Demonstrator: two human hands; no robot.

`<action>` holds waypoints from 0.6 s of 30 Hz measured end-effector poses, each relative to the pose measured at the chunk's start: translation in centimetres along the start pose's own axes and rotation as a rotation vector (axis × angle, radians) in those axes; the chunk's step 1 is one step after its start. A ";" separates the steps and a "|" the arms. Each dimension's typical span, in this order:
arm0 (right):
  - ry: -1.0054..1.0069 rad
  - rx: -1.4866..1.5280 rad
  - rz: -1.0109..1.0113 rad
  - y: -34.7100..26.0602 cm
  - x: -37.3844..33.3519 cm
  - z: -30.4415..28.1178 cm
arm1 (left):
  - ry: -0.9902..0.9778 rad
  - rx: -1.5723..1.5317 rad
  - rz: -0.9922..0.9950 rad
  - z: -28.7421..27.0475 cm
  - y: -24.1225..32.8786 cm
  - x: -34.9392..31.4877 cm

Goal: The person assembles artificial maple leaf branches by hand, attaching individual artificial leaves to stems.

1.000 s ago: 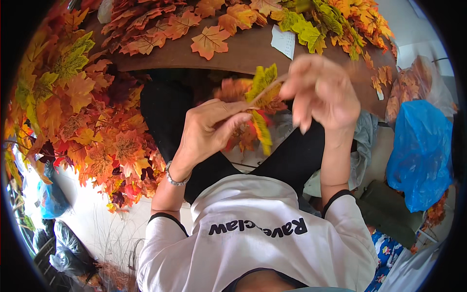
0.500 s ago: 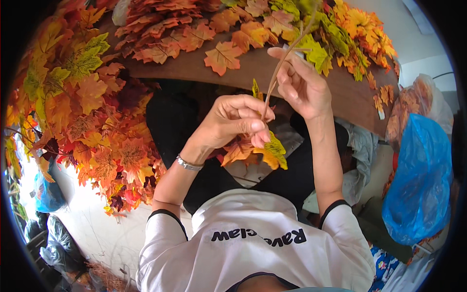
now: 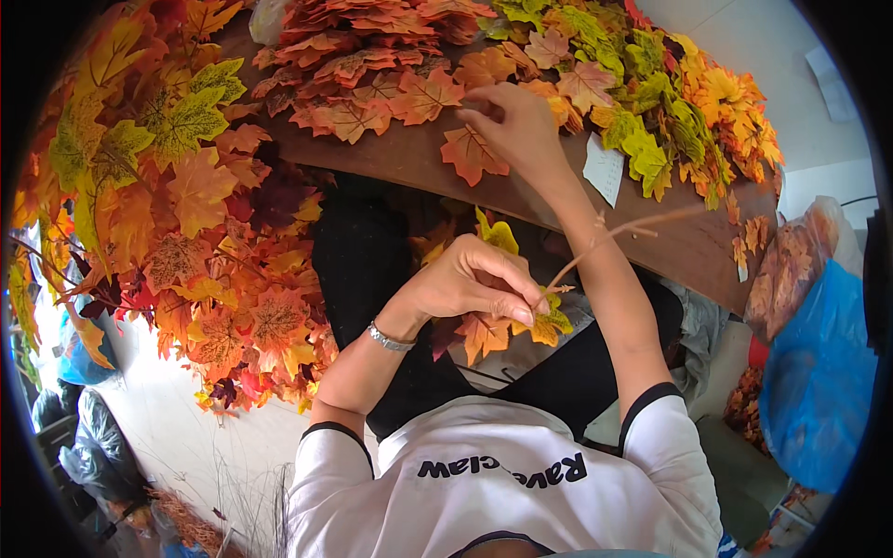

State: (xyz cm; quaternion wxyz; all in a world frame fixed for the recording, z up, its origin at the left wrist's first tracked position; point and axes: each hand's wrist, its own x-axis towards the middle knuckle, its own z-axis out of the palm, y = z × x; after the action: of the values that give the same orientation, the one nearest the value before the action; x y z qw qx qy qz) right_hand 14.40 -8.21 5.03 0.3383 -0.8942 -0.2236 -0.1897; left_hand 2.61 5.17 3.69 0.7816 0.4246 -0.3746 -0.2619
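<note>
My left hand [image 3: 474,284] pinches a brown artificial stem [image 3: 581,253] between thumb and fingers. The stem's bare end points up to the right, passing over my right forearm. Yellow-green leaves [image 3: 551,322] and an orange leaf [image 3: 483,335] hang just below the left hand, above my lap. Over the table my right hand [image 3: 516,130] reaches to the orange-red leaf pile [image 3: 358,70], its thumb and index finger apart at the edge of a leaf [image 3: 430,96]. A single orange leaf [image 3: 473,155] lies just below those fingertips.
Behind my right hand, green leaves [image 3: 651,149] and yellow-orange leaves [image 3: 726,98] are heaped on the brown table [image 3: 688,246]. A white paper slip [image 3: 604,169] lies there. Leafy branches [image 3: 200,195] crowd the left side. At right hangs a blue plastic bag [image 3: 819,372].
My right hand has let go of the stem and moved left and away to the orange-red pile. The stem has swung from nearly upright to leaning right, still in my left hand.
</note>
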 end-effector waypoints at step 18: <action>-0.319 1.166 0.715 -4.3 -9.4 -7.1 | 0.619 -0.230 0.082 -0.3 0.0 0.1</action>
State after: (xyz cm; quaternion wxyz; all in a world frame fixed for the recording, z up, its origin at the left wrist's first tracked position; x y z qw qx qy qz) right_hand 3.04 -12.80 7.65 0.7672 -0.6027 -0.0278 0.2175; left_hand 2.88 5.24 3.66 0.9110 0.3775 -0.1040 -0.1295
